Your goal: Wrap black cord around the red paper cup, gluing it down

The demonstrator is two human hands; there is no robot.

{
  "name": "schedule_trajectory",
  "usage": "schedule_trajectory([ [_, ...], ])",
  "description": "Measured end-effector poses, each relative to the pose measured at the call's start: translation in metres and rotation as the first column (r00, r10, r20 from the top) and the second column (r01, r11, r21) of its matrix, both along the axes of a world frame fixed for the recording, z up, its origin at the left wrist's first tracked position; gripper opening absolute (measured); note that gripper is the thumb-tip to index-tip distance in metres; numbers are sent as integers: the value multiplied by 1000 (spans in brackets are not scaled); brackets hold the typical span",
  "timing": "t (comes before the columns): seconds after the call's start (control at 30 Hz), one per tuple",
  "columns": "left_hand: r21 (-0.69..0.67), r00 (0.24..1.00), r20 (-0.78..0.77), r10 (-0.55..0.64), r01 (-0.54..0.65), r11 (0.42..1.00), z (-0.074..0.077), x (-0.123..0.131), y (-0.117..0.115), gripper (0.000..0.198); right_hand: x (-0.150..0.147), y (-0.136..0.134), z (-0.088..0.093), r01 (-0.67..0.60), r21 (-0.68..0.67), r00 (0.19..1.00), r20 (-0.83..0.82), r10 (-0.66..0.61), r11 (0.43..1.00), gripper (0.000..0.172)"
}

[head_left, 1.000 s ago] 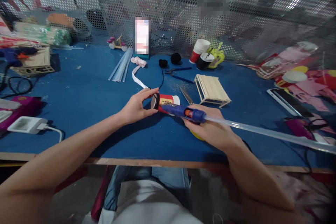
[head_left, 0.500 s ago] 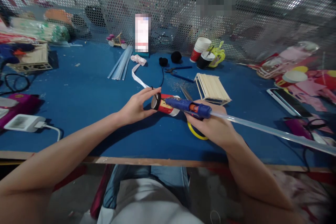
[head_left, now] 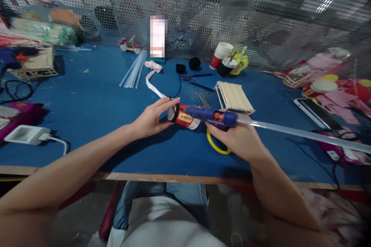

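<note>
My left hand (head_left: 152,117) is closed around the dark-rimmed end of a red and white paper cup (head_left: 185,117) lying on its side above the blue table (head_left: 95,104). My right hand (head_left: 239,139) grips a blue glue gun (head_left: 213,115), its nozzle pointing left along the cup's side. A long clear glue stick (head_left: 298,134) trails from the back of the gun to the right. Yellow-handled scissors (head_left: 216,144) lie just under the right hand.
A small bench of wooden sticks (head_left: 234,96) stands behind the cup. Further back are stacked paper cups (head_left: 222,54), blue pliers (head_left: 197,81), black pompoms (head_left: 194,63), white ribbon (head_left: 152,79) and clear glue sticks (head_left: 133,71). A phone (head_left: 314,112) lies right, a white charger (head_left: 24,135) left.
The glue gun and my right hand rose slightly and shifted right, uncovering the yellow scissor handle. My left hand has turned the cup a little, still holding it.
</note>
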State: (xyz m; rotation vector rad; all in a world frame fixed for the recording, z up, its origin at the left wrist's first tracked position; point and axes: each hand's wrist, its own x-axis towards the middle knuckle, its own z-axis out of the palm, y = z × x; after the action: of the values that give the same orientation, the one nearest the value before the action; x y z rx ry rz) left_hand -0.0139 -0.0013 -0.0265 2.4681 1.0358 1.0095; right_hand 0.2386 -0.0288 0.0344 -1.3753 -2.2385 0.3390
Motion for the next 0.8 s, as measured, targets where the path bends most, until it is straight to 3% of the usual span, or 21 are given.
schedule_trajectory([
  [0.27, 11, 1000, -15, -17, 17, 1000, -1, 0, -2, 61, 0, 4, 7, -45, 61, 995, 92, 39, 997, 13],
  [0.57, 57, 1000, -18, -4, 5, 998, -2, -1, -1, 61, 1, 3, -5, -33, 147, 999, 15, 31, 989, 14],
  [0.8, -54, 999, 32, 35, -33, 998, -2, -2, -1, 68, 2, 1, -5, -14, 52, 1000, -27, 15, 999, 14],
])
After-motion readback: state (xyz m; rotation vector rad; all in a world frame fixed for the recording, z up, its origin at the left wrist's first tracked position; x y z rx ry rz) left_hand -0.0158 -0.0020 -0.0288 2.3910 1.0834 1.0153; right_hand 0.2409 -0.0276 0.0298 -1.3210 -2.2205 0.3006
